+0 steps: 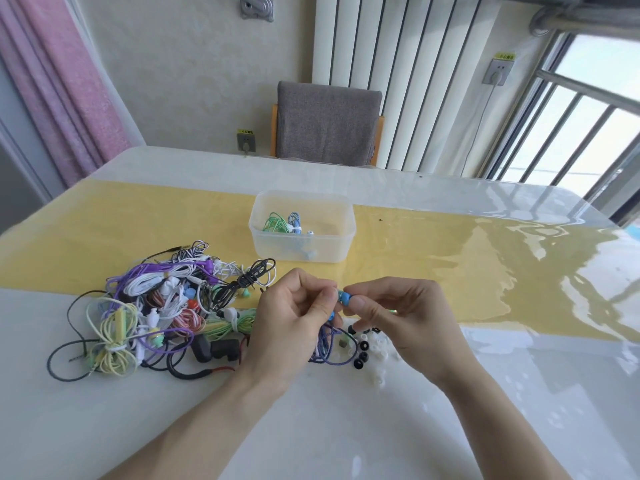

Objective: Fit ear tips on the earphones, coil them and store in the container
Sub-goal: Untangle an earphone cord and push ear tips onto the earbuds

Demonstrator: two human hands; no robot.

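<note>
My left hand (294, 317) and my right hand (398, 313) meet just above the table, both pinching a small blue earbud (344, 297). Its purple-blue braided cable (327, 344) hangs under my left hand onto the table. Whether an ear tip sits on the bud is hidden by my fingertips. Loose black and white ear tips (367, 344) lie below my right hand. A clear plastic container (302, 252) stands beyond my hands, holding a coiled green earphone (275, 223) and a coiled blue one (294, 220).
A tangled pile of many-coloured earphones (156, 306) covers the table to the left of my hands. A yellow runner (450, 271) crosses the glossy white table. A grey chair (327, 123) stands at the far edge, with a radiator behind and a window at right.
</note>
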